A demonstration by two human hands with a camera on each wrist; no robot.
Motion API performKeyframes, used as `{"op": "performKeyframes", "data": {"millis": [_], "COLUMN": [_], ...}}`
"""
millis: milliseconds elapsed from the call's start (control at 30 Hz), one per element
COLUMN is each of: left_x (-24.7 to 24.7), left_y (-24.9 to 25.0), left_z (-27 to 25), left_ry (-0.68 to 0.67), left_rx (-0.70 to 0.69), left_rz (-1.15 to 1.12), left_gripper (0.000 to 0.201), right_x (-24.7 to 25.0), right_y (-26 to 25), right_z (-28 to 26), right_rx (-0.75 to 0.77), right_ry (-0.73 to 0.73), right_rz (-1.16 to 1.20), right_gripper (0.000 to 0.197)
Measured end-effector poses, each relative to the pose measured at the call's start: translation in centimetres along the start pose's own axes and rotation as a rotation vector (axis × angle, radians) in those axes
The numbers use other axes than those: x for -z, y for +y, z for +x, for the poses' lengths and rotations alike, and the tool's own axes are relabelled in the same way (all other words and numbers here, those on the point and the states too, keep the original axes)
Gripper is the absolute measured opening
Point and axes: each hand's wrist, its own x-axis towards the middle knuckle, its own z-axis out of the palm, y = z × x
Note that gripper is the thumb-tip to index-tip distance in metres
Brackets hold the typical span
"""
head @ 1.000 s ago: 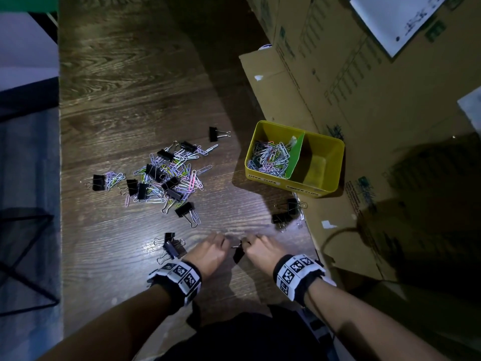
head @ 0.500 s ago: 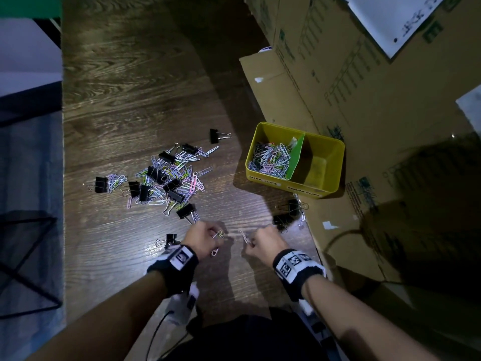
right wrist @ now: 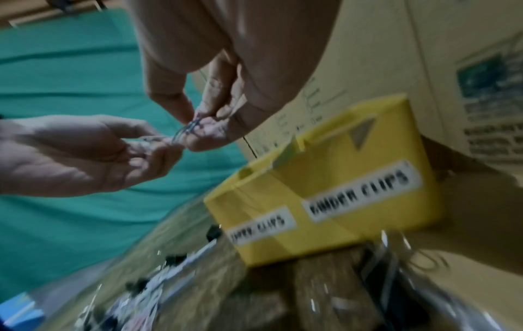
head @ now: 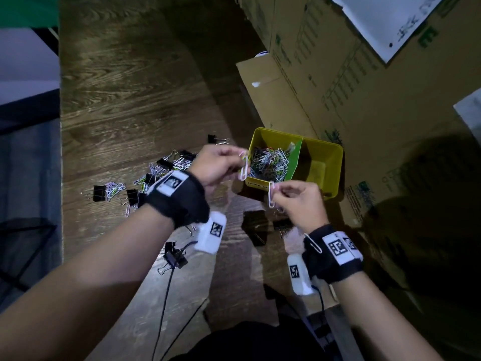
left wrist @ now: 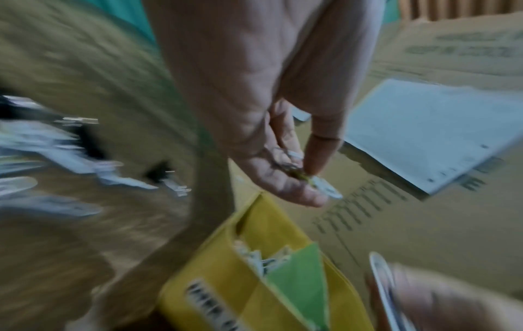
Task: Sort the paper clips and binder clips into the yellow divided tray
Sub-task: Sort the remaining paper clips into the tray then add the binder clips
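My left hand [head: 221, 164] pinches paper clips [head: 244, 168] just left of the yellow divided tray [head: 330, 152], raised above the floor. My right hand [head: 291, 196] pinches a white paper clip [head: 271, 195] in front of the tray's near wall. The tray's left compartment holds a heap of coloured paper clips [head: 270, 162]; a green divider [head: 295, 160] splits it from the right compartment, which looks bare. Its front carries labels, one reading binder clips [right wrist: 359, 197]. A mixed pile of paper clips and black binder clips [head: 156, 175] lies on the wooden floor to the left.
Large cardboard boxes [head: 364, 87] stand behind and right of the tray. Loose black binder clips [head: 174, 256] lie near my left forearm, others [head: 255, 225] below my right hand. One paper clip [head: 312, 243] clings to my right wristband. A green cloth [right wrist: 70, 89] shows in the right wrist view.
Both hands have lifted off the floor and moved forward to the tray, each carrying paper clips picked up from the floor.
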Motion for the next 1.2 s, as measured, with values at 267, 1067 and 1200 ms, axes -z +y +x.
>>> {"op": "performKeyframes", "data": {"millis": [267,1067,1200], "left_x": [-3.9,19.4,19.1], "left_y": [0.7,-7.6,-7.6], "left_z": [3.9,0.8,1.7], "left_ry": [-0.145,0.342,0.318], "left_rx": [-0.11,-0.009,-0.024], "left_rz": [0.779,1.166,1.217], "left_gripper": [0.035,0.045,0.034], "right_x": [2.0,-17.8,-21.6], "right_y": [-3.5,-2.5,-1.2], "right_z": [5.6,3.8,3.8], "right_rx": [0.194,0.448,0.394], "right_ry": [0.235,-0.636,-0.587], "right_rz": [-0.333,-1.049,-1.057], "right_gripper": [0.015,0.034,0.032]}}
